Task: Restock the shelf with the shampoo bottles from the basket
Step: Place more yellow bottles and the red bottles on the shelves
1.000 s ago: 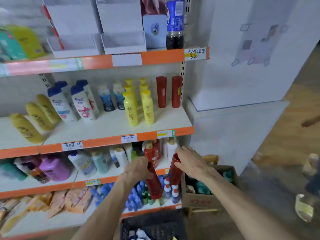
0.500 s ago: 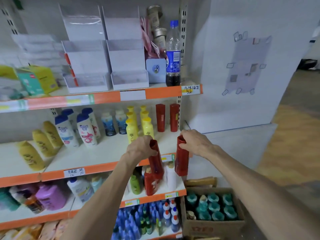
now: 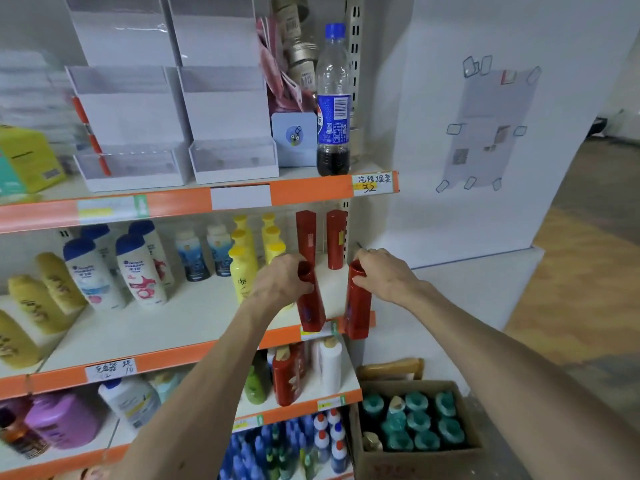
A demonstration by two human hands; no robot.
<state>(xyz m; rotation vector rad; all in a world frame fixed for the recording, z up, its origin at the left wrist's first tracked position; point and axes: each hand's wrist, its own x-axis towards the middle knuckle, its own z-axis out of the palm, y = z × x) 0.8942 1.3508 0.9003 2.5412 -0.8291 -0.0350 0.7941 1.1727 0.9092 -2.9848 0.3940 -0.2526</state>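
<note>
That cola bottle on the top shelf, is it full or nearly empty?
Mostly empty. The cola bottle holds dark liquid only at its bottom; above the label it looks clear.

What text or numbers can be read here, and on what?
"32": handwritten top rail tag.
"10": handwritten middle rail tag.
Handwritten characters on both tags: unclear.
Labels on the cola bottle, white shampoo bottles and wall notice: too blurred to read.
</note>
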